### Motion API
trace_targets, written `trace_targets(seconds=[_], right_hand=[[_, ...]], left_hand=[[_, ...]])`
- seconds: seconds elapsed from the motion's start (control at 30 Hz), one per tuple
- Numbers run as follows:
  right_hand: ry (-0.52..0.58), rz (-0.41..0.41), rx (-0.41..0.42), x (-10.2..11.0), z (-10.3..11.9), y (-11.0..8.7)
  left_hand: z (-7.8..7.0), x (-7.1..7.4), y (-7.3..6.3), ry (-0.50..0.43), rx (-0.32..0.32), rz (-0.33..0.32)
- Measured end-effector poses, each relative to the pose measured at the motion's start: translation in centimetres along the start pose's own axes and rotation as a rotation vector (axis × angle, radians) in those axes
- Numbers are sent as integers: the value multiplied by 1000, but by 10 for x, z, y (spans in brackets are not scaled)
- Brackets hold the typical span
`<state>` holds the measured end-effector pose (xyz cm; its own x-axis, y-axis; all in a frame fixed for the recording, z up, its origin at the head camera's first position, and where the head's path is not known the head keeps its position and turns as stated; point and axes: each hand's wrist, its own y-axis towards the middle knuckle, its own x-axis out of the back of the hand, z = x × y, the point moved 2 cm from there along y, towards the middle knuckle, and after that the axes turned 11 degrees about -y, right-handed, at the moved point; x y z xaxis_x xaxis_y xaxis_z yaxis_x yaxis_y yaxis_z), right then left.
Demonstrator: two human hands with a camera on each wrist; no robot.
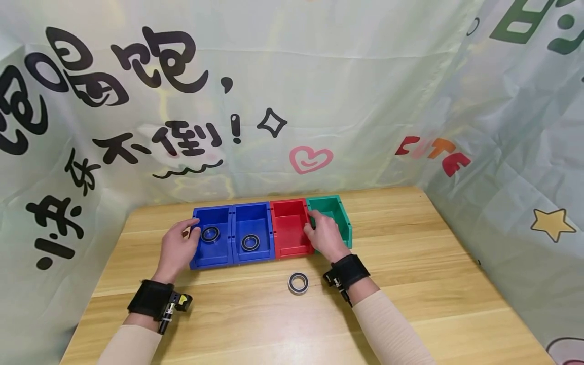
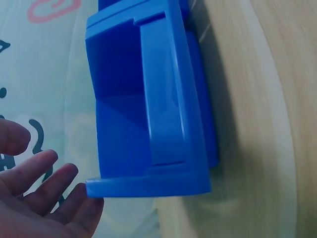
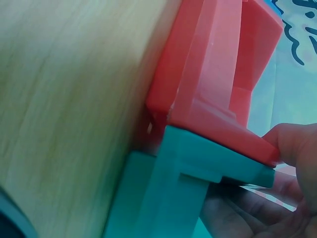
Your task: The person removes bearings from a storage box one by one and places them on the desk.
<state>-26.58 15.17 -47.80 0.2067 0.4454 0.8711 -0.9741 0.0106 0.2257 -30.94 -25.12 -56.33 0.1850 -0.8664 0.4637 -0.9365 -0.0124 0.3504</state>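
Note:
In the head view, my left hand (image 1: 179, 246) is at the outer side of the left blue bin (image 1: 212, 257). The left wrist view shows its fingers (image 2: 52, 176) extended and spread, some fingertips right at the bin's side wall. My right hand (image 1: 326, 235) pinches the adjoining walls of the red bin (image 1: 292, 228) and the green bin (image 1: 345, 223). Its thumb (image 3: 287, 141) lies on the red side, and the other fingers reach inside the green bin. One ball bearing (image 1: 210, 234) lies in the left blue bin, another bearing (image 1: 250, 243) in the second blue bin (image 1: 253, 215).
A third ball bearing (image 1: 298, 283) lies on the wooden table (image 1: 255, 314), in front of the red bin. The bins stand side by side in a row near the table's back edge. A printed curtain (image 1: 356, 101) hangs behind and along the sides.

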Motion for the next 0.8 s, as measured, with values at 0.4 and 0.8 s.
trace_targets(seconds=[0.4, 0.8], right_hand=[[-10, -6, 7, 0, 0, 0], [-21, 1, 3, 0, -1, 0]], left_hand=[[-141, 10, -9, -23, -69, 136], [-163, -18, -2, 8, -76, 254]])
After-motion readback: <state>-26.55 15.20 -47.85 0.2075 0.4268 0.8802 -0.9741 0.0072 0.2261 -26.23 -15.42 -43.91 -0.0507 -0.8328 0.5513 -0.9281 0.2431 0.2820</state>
